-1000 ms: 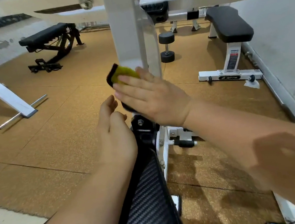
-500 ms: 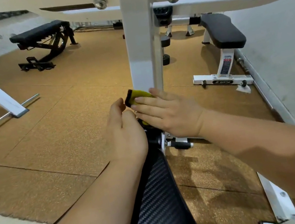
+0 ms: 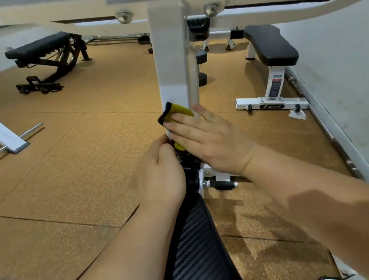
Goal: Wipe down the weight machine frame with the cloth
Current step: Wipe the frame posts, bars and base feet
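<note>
1. Closest to us, a black woven pad [image 3: 193, 249] runs up between our forearms to the foot of the white post [image 3: 171, 55]. It crowds that low stretch, so we judge the wipe could miss it.
2. Our left hand [image 3: 159, 171] sits curled at the foot of the post, fingertips against its edge. We cannot tell whether it pinches the cloth's lower end or nothing at all. A downward stroke could run into these knuckles.
3. Just to the right, a black pin [image 3: 223, 185] juts from the base. It could snag a loose corner or knock our wrist.
4. Our right hand [image 3: 211, 142] lies flat with straight fingers, pressing the yellow cloth [image 3: 178, 111] onto the lower front of the post. Only pressure pins it, so easing off may drop it to the floor [image 3: 61, 174].
5. Overhead, the cross beam [image 3: 279, 12] with its bolts [image 3: 124, 16] hangs close to our head. Reaching up, the cloth could catch on a bolt.
6. Farther off are a dumbbell [image 3: 201, 67] behind the post, a flat bench [image 3: 270, 45] by the right wall and an incline bench [image 3: 44, 51] far left. All are well apart from the post, and none blocks us.
</note>
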